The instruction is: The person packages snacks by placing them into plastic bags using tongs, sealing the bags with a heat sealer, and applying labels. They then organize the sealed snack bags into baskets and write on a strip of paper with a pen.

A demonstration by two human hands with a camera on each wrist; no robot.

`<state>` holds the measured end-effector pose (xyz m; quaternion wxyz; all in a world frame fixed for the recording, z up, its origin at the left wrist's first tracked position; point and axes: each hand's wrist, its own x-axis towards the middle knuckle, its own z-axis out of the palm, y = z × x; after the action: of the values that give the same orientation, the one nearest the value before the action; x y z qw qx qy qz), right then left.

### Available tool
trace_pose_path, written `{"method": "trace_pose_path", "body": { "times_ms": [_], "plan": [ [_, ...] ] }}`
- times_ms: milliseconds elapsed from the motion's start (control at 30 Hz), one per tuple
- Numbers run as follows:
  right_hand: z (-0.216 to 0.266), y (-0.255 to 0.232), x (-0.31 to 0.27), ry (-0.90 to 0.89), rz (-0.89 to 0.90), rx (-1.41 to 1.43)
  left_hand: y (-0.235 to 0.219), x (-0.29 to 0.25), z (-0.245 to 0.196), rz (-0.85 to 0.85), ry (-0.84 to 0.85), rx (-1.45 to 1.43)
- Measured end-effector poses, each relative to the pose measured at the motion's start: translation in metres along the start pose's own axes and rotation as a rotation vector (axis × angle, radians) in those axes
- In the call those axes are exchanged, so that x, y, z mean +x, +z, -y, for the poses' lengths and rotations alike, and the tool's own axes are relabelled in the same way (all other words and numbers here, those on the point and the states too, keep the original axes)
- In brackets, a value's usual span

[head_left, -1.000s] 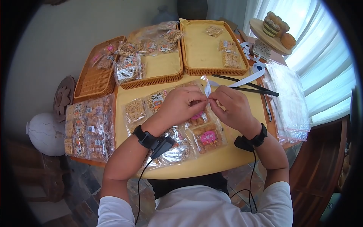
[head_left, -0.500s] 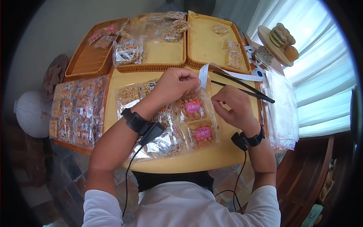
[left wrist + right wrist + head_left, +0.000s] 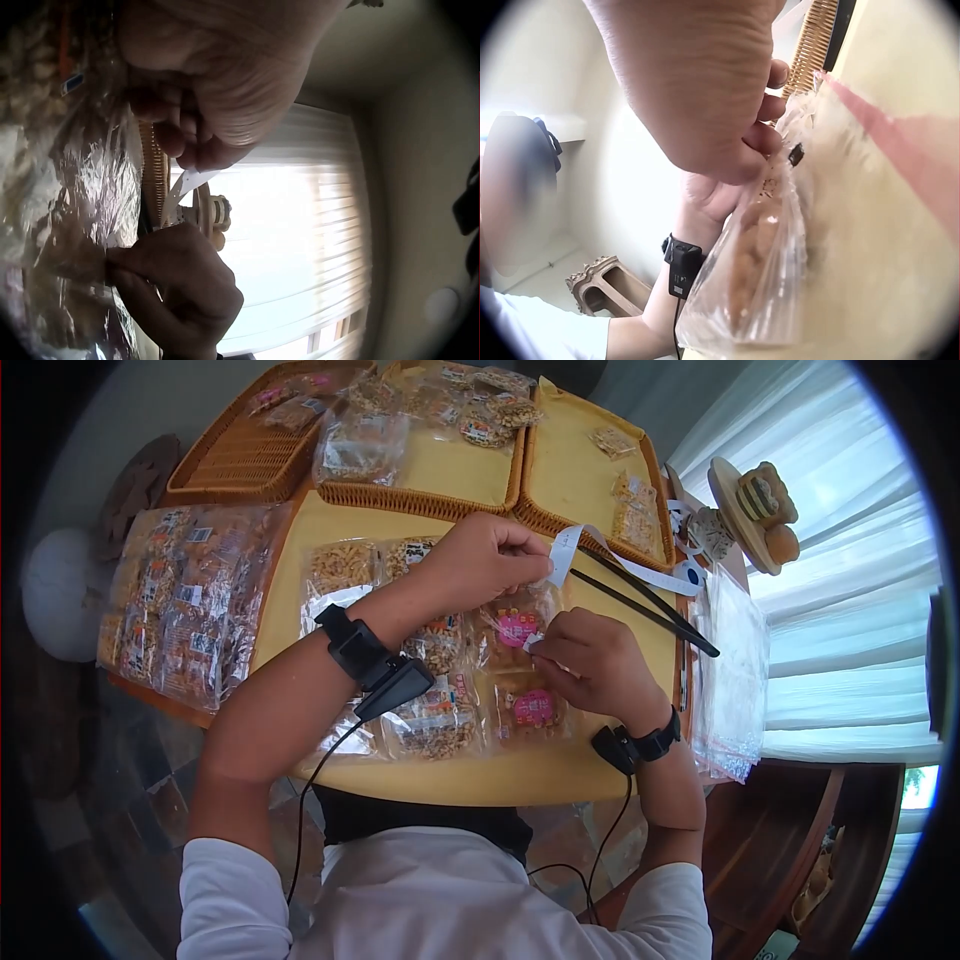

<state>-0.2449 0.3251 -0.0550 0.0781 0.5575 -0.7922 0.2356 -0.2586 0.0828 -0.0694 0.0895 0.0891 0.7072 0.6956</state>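
Observation:
A large clear plastic bag lies on the yellow table, filled with several packets of nut and grain snacks, two of them with pink labels. Over its upper part, my left hand pinches the end of a white label strip between thumb and fingers. My right hand is lower and to the right, its thumb and forefinger pinching the bag's film beside the upper pink label, where a small white bit shows. The right wrist view has the gathered bag film rising to those fingertips.
Black tongs lie right of the bag, under the strip running to its roll. Flat clear bags are stacked at the right edge. Wicker trays with snack packets line the back; a filled bag lies at left.
My right hand parted from the left and came down to the bag by the pink label, pinching its film. The left hand kept the strip's end. The head view has shifted.

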Motion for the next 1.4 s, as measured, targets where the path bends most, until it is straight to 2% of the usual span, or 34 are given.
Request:
{"method": "trace_pose_path", "body": {
  "times_ms": [67, 167, 400, 467, 500, 567, 600, 700, 800, 867, 900, 933, 1000, 1100, 1200, 1233, 1300, 1333, 1400],
  "plan": [
    [0.001, -0.003, -0.001, 0.031, -0.002, 0.068, 0.000, 0.001, 0.001, -0.001, 0.013, 0.014],
    [0.005, -0.009, -0.001, 0.091, -0.012, 0.026, -0.001, 0.002, 0.003, 0.019, 0.020, 0.000],
    [0.001, -0.011, -0.003, 0.100, 0.023, 0.034, 0.001, -0.005, -0.008, 0.012, -0.014, 0.034],
    [-0.008, -0.011, -0.007, 0.205, -0.186, 0.056, 0.002, -0.005, -0.009, 0.015, -0.021, 0.058],
    [-0.011, -0.013, -0.008, 0.208, -0.192, 0.052, 0.003, -0.004, -0.005, 0.062, 0.011, 0.059],
    [-0.013, -0.016, -0.012, 0.441, -0.365, 0.182, 0.005, -0.004, 0.003, 0.119, 0.044, 0.062],
    [-0.011, -0.016, -0.012, 0.446, -0.375, 0.176, 0.007, -0.005, 0.004, 0.131, 0.074, 0.109],
    [-0.009, -0.010, -0.011, 0.377, -0.234, 0.248, 0.007, -0.003, 0.005, 0.176, 0.118, 0.192],
    [-0.013, -0.014, -0.012, 0.309, -0.228, 0.195, 0.008, -0.004, 0.007, 0.205, 0.104, 0.192],
    [-0.011, -0.025, -0.017, 0.376, -0.264, 0.248, 0.007, -0.005, 0.003, 0.207, 0.101, 0.165],
    [-0.011, -0.033, -0.020, 0.442, -0.292, 0.305, 0.006, -0.006, 0.000, 0.124, 0.193, 0.285],
    [-0.010, -0.040, -0.028, 0.442, -0.293, 0.292, 0.005, -0.007, -0.002, 0.041, 0.286, 0.401],
    [-0.011, -0.058, -0.054, 0.726, -0.520, 0.487, 0.003, -0.004, 0.000, 0.004, 0.309, 0.421],
    [-0.007, -0.103, -0.101, 0.855, -0.616, 0.434, 0.004, -0.002, 0.007, -0.045, 0.298, 0.448],
    [-0.008, -0.144, -0.161, 1.007, -0.569, 0.333, -0.002, 0.000, 0.011, -0.038, 0.242, 0.518],
    [-0.007, -0.149, -0.177, 1.004, -0.572, 0.323, -0.003, 0.001, 0.014, -0.051, 0.266, 0.568],
    [-0.007, -0.152, -0.210, 1.169, -0.576, 0.297, -0.002, 0.003, 0.017, -0.063, 0.299, 0.617],
    [-0.015, -0.149, -0.230, 1.165, -0.583, 0.291, -0.002, 0.004, 0.018, -0.071, 0.296, 0.644],
    [-0.032, -0.141, -0.270, 1.208, -0.513, -0.021, 0.000, 0.006, 0.018, -0.072, 0.298, 0.675]
  ]
}}
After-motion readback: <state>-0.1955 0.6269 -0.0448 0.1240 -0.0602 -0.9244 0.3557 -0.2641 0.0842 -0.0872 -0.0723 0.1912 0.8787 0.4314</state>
